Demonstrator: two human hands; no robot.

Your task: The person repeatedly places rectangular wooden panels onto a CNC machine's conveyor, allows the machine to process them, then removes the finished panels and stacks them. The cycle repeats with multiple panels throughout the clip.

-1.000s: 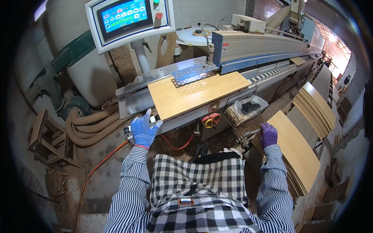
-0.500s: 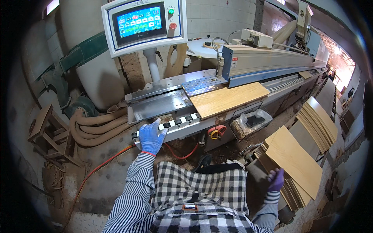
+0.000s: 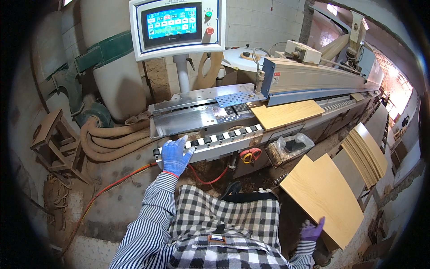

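Note:
My left hand [image 3: 176, 155], in a blue glove, lies with fingers spread over the near left end of the roller rail [image 3: 207, 145]. At the lower right, my right hand [image 3: 311, 230], in a purple glove, grips the near edge of a light wooden panel [image 3: 323, 199]; part of its fingers is hidden. The panel lies slanted over a stack of similar panels, covering most of it. Another wooden panel [image 3: 289, 114] lies flat on the machine's track, its far edge against the long beige and blue pressure beam [image 3: 313, 77].
A control screen [image 3: 172, 21] stands on a post at the back. A second panel stack [image 3: 365, 154] sits at the right. Scissors with red and yellow handles [image 3: 250, 155] hang below the rail, near a plastic-lined bin [image 3: 290, 145]. Brown hoses [image 3: 114, 143] and a wooden stool [image 3: 57, 143] are left.
The panel on the track has slid right along the beam, baring more rollers. My right hand has drawn the loose panel nearer and left over its stack. My left hand has stayed on the rail.

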